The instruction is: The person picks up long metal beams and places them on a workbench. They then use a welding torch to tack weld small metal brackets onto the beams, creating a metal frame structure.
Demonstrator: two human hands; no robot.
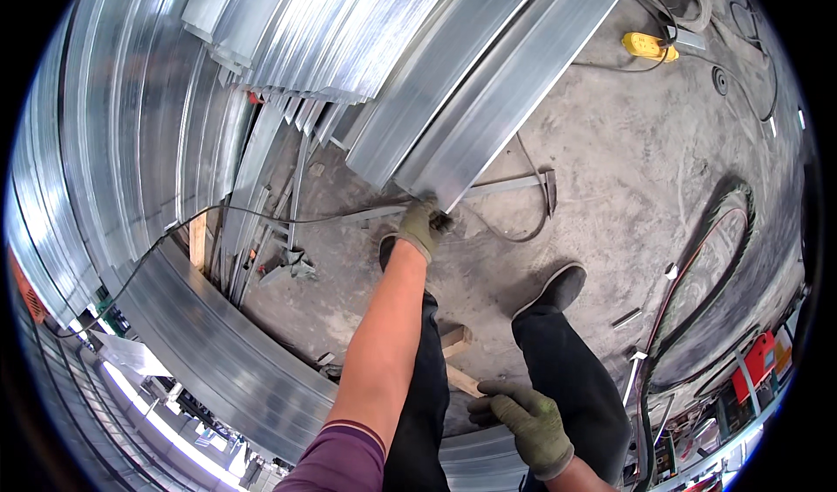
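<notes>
My left hand [420, 228], in a worn olive-green glove, is at the near end of a long galvanized metal profile [488, 112]. Its fingers close round the end edge, partly hidden under the sheet. Alongside lies a second such profile [436, 82], and to the left of it a stack of similar metal profiles [323, 30]. My right hand [527, 422], gloved the same way, hangs low before my right leg. Its fingers are loosely stretched, touching no metal and holding nothing.
Long metal profiles [139, 126] fill the left side. A cable [327, 220] and a flat bar [510, 184] cross the concrete floor. Wood blocks [455, 341] lie between my feet. A yellow power strip [647, 47] sits far right; a thick dark hose [711, 287] curves nearer.
</notes>
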